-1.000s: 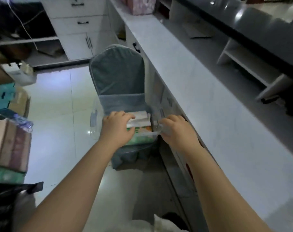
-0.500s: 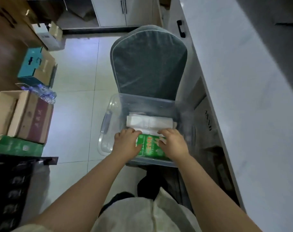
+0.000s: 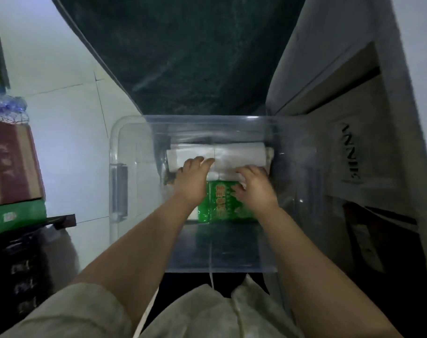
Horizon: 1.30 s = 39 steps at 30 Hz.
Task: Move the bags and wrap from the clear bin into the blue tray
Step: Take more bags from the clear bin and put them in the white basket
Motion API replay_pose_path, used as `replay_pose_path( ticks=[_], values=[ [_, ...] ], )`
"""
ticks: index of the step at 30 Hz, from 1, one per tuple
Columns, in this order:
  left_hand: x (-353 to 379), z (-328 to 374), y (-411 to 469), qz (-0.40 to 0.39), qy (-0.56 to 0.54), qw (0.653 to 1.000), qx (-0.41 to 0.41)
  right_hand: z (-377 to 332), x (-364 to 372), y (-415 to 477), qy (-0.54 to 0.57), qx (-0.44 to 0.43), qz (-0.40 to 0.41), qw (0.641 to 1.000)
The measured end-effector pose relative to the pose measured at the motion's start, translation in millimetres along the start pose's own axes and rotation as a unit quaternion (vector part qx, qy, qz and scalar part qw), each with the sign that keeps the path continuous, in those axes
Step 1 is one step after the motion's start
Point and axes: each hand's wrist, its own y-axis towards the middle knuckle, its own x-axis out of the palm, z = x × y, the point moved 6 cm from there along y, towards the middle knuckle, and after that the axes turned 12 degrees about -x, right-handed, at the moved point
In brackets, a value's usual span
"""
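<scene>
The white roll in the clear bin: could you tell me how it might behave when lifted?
The white roll looks like soft plastic film, so probably light and slightly squashy. Its round shape may let it roll if nudged. The glossy wrapping could slip under the left hand.

A dark green fabric-covered chair back (image 3: pixel 195 52) occupies the upper centre. Left of the chair lies pale tiled floor (image 3: pixel 61 113). Further left stands a brown-and-maroon cardboard box (image 3: pixel 10 162), stacked on a green box (image 3: pixel 15 217). A grey cabinet (image 3: pixel 334 76) stands right of the chair.
</scene>
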Motion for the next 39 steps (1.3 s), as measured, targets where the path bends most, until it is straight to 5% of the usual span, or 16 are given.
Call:
replay_pose_path(
  ticks=[10,15,39],
  values=[
    [49,12,65,0.038,0.039,0.998,0.011,39,18,23,0.017,0.026,0.073,0.997],
    [75,16,47,-0.018,0.076,0.995,0.063,44,24,24,0.017,0.051,0.052,0.997],
    [85,22,33,-0.027,0.078,0.993,0.080,39,31,17,0.011,0.019,0.012,1.000]
  ],
)
